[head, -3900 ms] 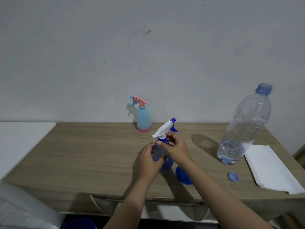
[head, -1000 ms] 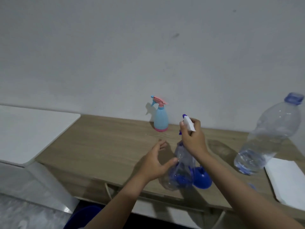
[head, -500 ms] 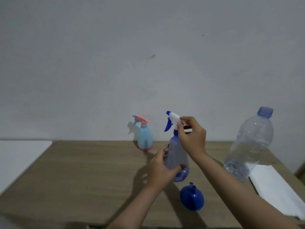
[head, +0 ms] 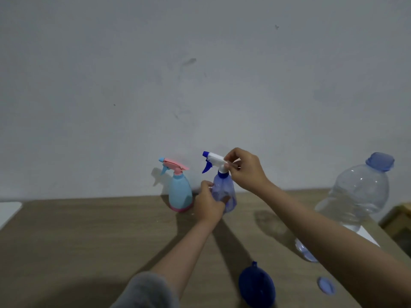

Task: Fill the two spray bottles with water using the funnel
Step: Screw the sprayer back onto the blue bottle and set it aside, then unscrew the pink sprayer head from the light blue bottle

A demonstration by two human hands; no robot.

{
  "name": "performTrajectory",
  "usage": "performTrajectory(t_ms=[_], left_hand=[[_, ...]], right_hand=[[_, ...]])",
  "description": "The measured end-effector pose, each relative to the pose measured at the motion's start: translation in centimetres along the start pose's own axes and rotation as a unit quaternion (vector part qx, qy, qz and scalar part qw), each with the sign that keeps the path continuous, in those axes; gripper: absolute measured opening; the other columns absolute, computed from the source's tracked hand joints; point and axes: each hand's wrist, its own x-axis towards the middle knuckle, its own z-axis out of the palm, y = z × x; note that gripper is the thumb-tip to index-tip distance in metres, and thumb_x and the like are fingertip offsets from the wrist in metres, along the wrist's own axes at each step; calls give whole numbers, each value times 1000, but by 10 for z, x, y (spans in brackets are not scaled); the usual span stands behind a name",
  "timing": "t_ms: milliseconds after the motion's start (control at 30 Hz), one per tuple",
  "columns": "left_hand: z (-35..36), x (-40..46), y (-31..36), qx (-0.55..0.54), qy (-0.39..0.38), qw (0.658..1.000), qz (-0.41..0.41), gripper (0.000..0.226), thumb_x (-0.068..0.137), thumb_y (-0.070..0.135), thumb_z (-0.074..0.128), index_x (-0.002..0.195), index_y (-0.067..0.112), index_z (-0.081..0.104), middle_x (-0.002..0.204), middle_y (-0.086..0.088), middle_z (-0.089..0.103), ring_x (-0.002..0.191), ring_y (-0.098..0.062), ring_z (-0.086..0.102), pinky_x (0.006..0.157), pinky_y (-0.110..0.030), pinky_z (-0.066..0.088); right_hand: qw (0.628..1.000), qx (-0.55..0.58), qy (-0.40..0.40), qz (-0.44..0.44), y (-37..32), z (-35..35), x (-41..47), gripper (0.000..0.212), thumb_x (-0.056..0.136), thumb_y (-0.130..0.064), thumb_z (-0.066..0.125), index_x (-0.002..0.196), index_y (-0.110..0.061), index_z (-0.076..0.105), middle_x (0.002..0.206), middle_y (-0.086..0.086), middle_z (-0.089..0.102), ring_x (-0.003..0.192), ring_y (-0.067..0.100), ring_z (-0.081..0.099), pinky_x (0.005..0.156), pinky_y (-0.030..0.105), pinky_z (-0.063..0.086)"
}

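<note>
Wood counter (head: pixel 89 241) against a grey wall (head: pixel 200 74). Left hand (head: pixel 208 202) grips the purple bottle (head: pixel 224 192); right hand (head: pixel 245 171) pinches its sprayer (head: pixel 214 161). Bottle now just right of the blue bottle (head: pixel 180 192), apparently set down; 0.5 s ago nearer the funnel (head: pixel 256 285).

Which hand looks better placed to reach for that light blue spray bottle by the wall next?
Probably the left hand: it grips the purple spray bottle right beside the light blue spray bottle. The right hand pinches the purple bottle's white trigger head, farther away.
</note>
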Motion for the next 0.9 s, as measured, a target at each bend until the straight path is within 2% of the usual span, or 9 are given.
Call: performTrajectory(t_ms=[167,267,333,533,767,900], left_hand=[[16,28,-3,25,4,1000,-17,39,82,26,73,109,20,45,109,-2,64,94,-20,64,80,-32,56],[25,37,-6,44,4,998,-33,42,82,29,73,111,18,46,112,-3,64,99,-24,64,84,-35,54],[30,42,-7,49,-2,998,-43,40,82,32,73,108,17,46,113,-4,65,99,-25,64,82,-34,53],[37,46,-7,67,-11,997,-37,43,81,33,73,110,18,44,117,-5,63,102,-26,64,84,-35,53],[38,46,-10,98,-20,995,-24,46,84,34,70,116,17,42,119,-5,62,103,-27,64,83,-35,54],[30,36,-20,47,-68,997,-8,51,82,17,71,124,15,41,122,-4,60,107,-24,62,84,-32,52]], right_hand=[[999,-45,-25,3,19,7,23,18,80,4,62,90,-10,62,92,1,67,81,22,65,64,19,48],[996,-83,-40,0,30,11,28,14,83,-1,63,93,-11,63,96,3,69,88,23,64,74,34,54],[995,-89,-36,14,36,12,32,13,85,-3,62,94,-12,64,96,3,69,88,23,64,76,39,54],[994,-108,-19,14,43,13,35,11,89,-6,60,99,-11,63,99,4,70,88,24,64,76,40,55],[985,-173,-7,-6,45,18,31,15,91,-9,57,105,-12,60,100,8,69,86,28,62,68,38,54],[975,-222,-17,-15,43,24,30,21,89,-10,57,110,-10,55,102,9,63,88,28,56,66,41,52]])
